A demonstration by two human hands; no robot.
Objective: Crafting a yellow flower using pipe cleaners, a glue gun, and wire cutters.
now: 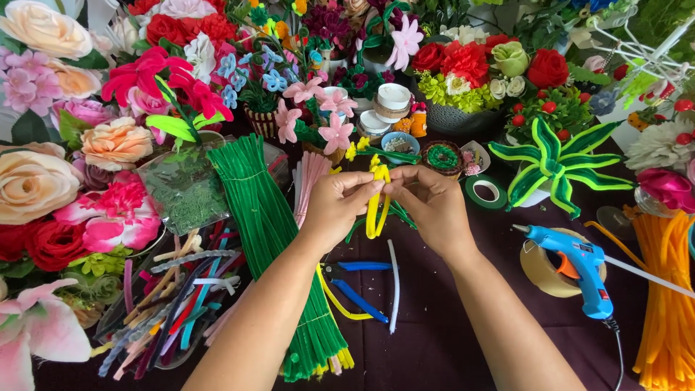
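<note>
My left hand (339, 205) and my right hand (430, 205) meet above the middle of the dark table, both pinching a yellow pipe cleaner (375, 210) bent into long loops that hang down between them. Under my hands lie blue-handled pliers (357, 282), a white pipe cleaner (394, 286) and a loose yellow pipe cleaner (334, 298). A thick bundle of green pipe cleaners (269, 239) runs along the outside of my left forearm.
A blue glue gun (579, 264) rests on a tape roll (544, 271) at the right, beside orange pipe cleaners (666, 304). Mixed-colour pipe cleaners (174, 297) lie at the lower left. Artificial flowers (108, 145) crowd the left and back. Green tape (486, 191) sits behind my right hand.
</note>
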